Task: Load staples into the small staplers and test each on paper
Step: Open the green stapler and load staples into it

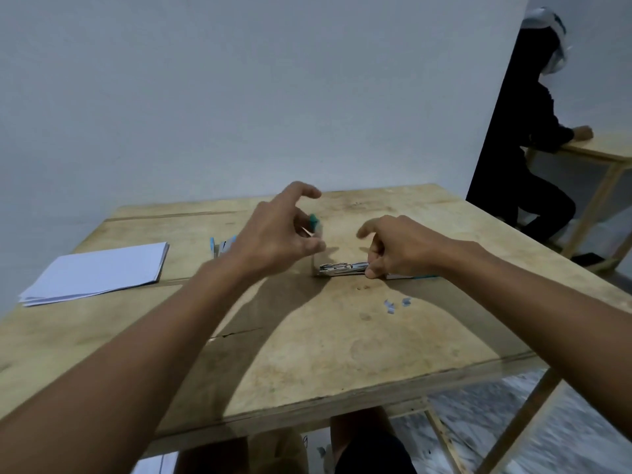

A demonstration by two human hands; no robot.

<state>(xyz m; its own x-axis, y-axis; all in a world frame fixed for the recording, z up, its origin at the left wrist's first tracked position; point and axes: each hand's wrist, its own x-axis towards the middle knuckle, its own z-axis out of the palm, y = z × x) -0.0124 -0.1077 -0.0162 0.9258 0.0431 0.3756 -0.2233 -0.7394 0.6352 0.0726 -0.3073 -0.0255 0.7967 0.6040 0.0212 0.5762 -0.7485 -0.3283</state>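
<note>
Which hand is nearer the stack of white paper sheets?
Left. The left hand is right of the stack of white paper sheets; the right hand is farther right, pinching the open metal stapler.

Matt wooden table (307,336), seemingly metal stapler (338,269)

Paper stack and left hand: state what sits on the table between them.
Head view: bare tabletop beside the paper stack, then a few small blue-and-white items right by the left hand, partly hidden behind it and too blurred to identify.

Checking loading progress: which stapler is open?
The stapler pinched by the right hand: its teal-tipped top stands upright. The others, behind the left hand, are untouched.
</note>
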